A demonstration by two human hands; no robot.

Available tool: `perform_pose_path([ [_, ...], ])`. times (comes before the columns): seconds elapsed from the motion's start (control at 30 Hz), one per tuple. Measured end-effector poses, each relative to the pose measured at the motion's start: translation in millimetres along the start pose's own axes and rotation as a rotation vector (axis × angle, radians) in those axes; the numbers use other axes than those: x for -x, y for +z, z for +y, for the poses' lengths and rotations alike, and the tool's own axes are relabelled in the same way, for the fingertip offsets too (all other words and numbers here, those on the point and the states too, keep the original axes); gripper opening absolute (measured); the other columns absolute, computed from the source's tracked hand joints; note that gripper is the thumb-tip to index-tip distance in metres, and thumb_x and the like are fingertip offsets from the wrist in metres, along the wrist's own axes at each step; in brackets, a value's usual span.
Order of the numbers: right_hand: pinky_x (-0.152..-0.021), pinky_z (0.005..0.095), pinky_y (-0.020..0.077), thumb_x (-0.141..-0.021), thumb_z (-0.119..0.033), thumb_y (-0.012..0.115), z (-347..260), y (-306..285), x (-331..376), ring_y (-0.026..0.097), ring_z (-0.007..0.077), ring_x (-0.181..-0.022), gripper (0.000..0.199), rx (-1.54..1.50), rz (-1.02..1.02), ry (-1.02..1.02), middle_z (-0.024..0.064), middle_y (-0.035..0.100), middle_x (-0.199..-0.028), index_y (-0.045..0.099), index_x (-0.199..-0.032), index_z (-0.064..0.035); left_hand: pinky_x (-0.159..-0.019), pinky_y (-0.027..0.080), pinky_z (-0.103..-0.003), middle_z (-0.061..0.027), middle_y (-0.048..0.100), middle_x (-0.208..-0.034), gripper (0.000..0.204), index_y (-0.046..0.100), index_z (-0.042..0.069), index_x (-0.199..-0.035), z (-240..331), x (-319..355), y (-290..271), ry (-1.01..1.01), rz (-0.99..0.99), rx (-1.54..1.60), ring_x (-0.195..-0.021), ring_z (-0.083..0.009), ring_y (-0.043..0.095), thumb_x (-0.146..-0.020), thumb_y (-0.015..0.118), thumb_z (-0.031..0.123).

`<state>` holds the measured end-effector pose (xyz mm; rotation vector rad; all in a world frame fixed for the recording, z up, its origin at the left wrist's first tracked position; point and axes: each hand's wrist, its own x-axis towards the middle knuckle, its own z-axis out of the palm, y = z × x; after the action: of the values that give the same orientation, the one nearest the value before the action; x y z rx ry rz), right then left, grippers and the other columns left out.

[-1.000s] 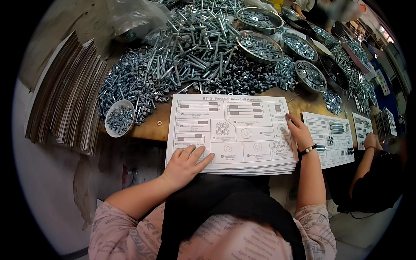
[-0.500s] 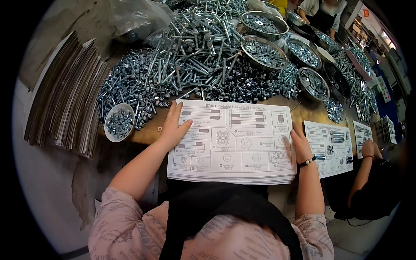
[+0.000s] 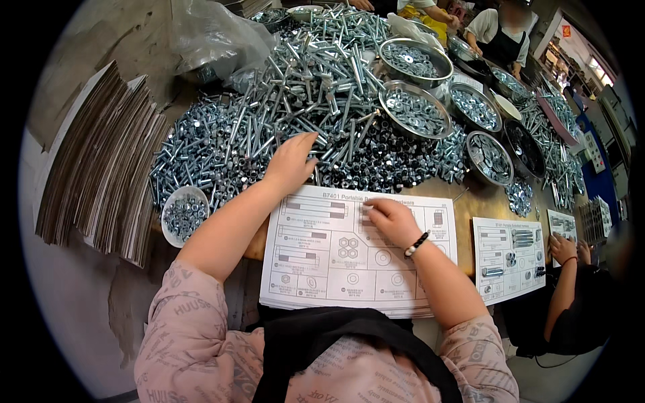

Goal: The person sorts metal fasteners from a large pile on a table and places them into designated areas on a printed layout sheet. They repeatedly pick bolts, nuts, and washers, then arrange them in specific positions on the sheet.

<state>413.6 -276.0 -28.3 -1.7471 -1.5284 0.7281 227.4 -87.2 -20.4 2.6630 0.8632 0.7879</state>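
Note:
My left hand [image 3: 290, 162] is at the near edge of a big heap of silver bolts [image 3: 316, 87], fingers stretched forward and thumb apart, with nothing seen in it. Over the upper middle of a stack of printed hardware sheets [image 3: 306, 285] is my right hand [image 3: 393, 223]. Its fingers are bent in and close together; what they hold, if anything, is hidden. The top sheet shows outlined bolts, nuts and washers in boxes. Just beyond the stack lie dark-centred nuts [image 3: 363, 161].
A white bowl of nuts [image 3: 176, 225] stands left, beside upright cardboard stacks [image 3: 111, 168]. Metal bowls of washers [image 3: 415, 111] line the right side of the heap. Further right, a co-worker's hand [image 3: 563, 248] is by another sheet; hardware lies on a neighbouring sheet [image 3: 494, 292].
Both hands have left the sides of the sheet stack. My left hand has moved forward to the heap; my right has moved inward over the sheet. The stack sits slightly lower in view.

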Motion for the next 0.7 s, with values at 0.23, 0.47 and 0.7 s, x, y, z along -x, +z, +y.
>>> perform_pose_path([
  [0.23, -0.069, 0.0312, 0.0469, -0.083, -0.017, 0.055, 6, 7, -1, 0.059, 0.0235, -0.077, 0.021, -0.012, 0.07, -0.05, 0.0098, 0.062, -0.088, 0.061, -0.099, -0.0047, -0.091, 0.036, -0.036, -0.0065, 0.057, -0.101, 0.027, 0.057, 0.006, -0.1, -44, -45, 31, 0.291, 0.061, -0.612, -0.097, -0.0205, 0.052, -0.074, 0.051, 0.01],
  [0.47, -0.069, 0.0322, 0.0465, -0.082, -0.017, 0.055, 3, 3, 1, 0.059, 0.0243, -0.078, 0.021, -0.013, 0.068, -0.052, 0.0107, 0.061, -0.087, 0.061, -0.099, -0.0045, -0.097, 0.033, -0.039, -0.0045, 0.052, -0.077, 0.005, 0.054, 0.01, -0.073, -43, -51, 23, 0.426, -0.025, -0.661, -0.084, -0.021, 0.052, -0.074, 0.049, 0.011],
  [0.7, -0.069, 0.0328, 0.0466, -0.082, -0.018, 0.055, 3, 3, 1, 0.059, 0.0253, -0.078, 0.021, -0.01, 0.057, -0.023, 0.0108, 0.061, -0.086, 0.062, -0.097, -0.0045, -0.076, 0.046, -0.039, -0.0064, 0.055, -0.074, 0.028, 0.056, 0.011, -0.089, -2, -54, 9, 0.415, -0.009, -0.153, -0.07, -0.0267, 0.055, -0.063, 0.063, 0.004],
])
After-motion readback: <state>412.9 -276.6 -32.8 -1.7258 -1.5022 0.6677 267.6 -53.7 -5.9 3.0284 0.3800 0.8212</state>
